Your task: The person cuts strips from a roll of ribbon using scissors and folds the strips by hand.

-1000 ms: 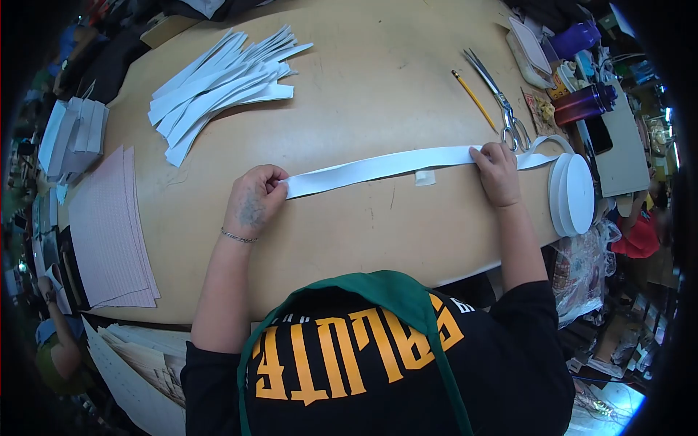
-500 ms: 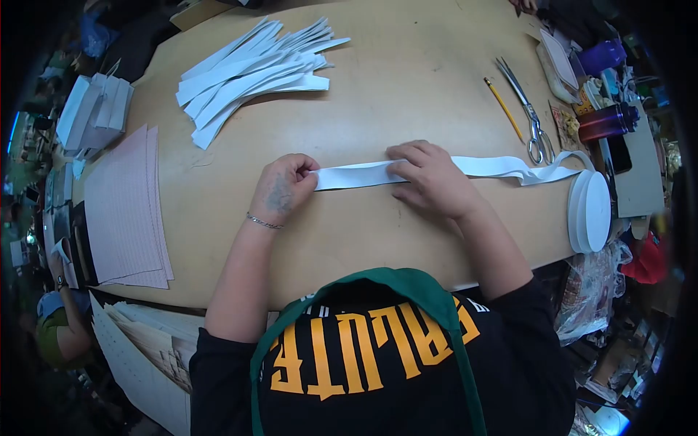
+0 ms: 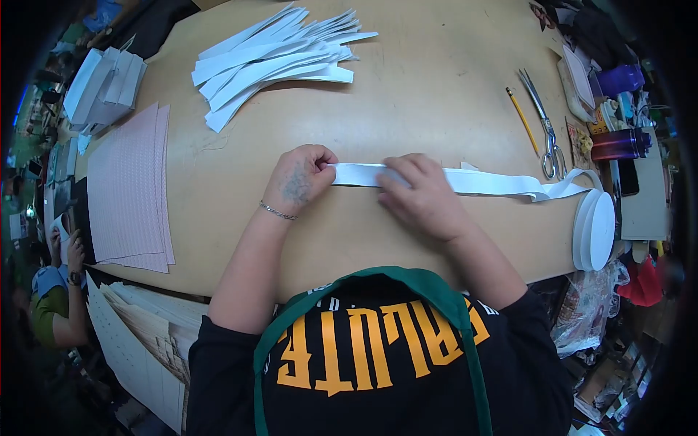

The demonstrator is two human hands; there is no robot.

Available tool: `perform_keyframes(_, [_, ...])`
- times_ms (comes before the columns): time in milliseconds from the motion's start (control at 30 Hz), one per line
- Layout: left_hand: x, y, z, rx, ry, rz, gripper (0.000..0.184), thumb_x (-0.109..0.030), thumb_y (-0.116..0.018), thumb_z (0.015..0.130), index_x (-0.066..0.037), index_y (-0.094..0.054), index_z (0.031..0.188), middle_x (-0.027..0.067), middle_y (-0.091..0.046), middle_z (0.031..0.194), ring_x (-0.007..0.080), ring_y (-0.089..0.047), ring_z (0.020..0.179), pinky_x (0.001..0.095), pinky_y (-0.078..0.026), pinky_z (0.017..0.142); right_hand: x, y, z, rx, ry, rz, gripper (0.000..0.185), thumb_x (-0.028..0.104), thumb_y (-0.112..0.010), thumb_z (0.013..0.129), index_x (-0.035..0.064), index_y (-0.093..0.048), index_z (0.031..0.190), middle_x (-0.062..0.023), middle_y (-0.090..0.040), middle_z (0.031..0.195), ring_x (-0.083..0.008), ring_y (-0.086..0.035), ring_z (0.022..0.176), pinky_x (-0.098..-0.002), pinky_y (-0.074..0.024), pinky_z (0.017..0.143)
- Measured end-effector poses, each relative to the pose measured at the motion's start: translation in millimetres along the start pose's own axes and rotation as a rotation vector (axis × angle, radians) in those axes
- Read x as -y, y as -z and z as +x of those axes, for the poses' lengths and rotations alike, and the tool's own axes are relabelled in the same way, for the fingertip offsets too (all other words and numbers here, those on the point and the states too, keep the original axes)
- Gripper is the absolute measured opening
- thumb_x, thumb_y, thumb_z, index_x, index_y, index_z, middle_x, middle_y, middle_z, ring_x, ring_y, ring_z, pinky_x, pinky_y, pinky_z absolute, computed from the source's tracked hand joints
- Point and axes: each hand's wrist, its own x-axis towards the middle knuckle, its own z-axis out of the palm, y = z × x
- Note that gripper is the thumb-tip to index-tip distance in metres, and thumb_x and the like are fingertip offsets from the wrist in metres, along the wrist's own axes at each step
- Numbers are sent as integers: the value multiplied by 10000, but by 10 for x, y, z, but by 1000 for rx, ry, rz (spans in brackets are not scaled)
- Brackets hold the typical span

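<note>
A long white fabric band (image 3: 494,182) stretches across the table in front of me, running right to a white roll (image 3: 599,231) that stands on its edge. My left hand (image 3: 299,176) pinches the band's left end between thumb and fingers. Over the middle of the band is my right hand (image 3: 423,195), its fingers apart and slightly blurred, resting on or just above it; exact contact cannot be made out. Part of the band is hidden beneath that hand.
Cut white strips (image 3: 283,65) lie in a pile at the back. Scissors (image 3: 547,127) and a yellow pencil (image 3: 523,120) lie at right, near a dark bottle (image 3: 620,144). Pinkish sheets (image 3: 131,192) cover the left side. Another person's arm (image 3: 71,305) shows far left.
My right hand has shifted slightly left along the band, towards the left hand, and its fingers have blurred. The left hand keeps its pinch on the end. The whole view has shifted a little.
</note>
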Motion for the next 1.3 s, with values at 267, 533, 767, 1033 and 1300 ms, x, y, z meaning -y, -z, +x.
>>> perform_keyframes(267, [18, 7, -28, -23, -15, -53, 190, -78, -645, 760, 0, -634, 933, 34, -604, 714, 89, -531, 620, 229, -469, 617, -9, -407, 238, -47, 50, 216, 183, 126, -685, 714, 66, -649, 883, -68, -606, 1017, -260, -543, 885, -363, -478, 751])
perform_keyframes(533, [286, -7, -378, -329, -292, 151, 227, -100, -733, 702, -49, -649, 907, 82, -553, 883, 241, -529, 832, 329, -445, 745, 64, -385, 263, -42, 21, 183, 148, 127, -692, 711, 60, -652, 836, -60, -611, 1006, -253, -540, 875, -358, -475, 735])
perform_keyframes(767, [241, -126, -446, -432, -280, 227, 122, -97, -730, 674, -85, -669, 779, 56, -560, 865, 246, -524, 839, 346, -438, 751, 128, -416, 327, -9, 28, 105, 175, 128, -695, 709, 64, -640, 862, -46, -604, 1035, -251, -542, 915, -381, -464, 759])
perform_keyframes(1033, [245, -168, -449, -466, -320, 313, 106, -110, -723, 670, -125, -662, 756, 12, -567, 853, 211, -533, 821, 346, -444, 693, 146, -470, 324, -49, 61, 85, 229, 105, -696, 705, 70, -638, 924, -39, -605, 1038, -240, -550, 895, -370, -470, 735])
perform_keyframes(1300, [233, -176, -435, -470, -344, 373, 95, -113, -706, 682, -127, -645, 753, -13, -565, 848, 199, -537, 824, 356, -442, 653, 143, -496, 331, -55, 90, 47, 255, 96, -689, 701, 86, -639, 951, -35, -600, 1041, -241, -554, 872, -365, -472, 703])
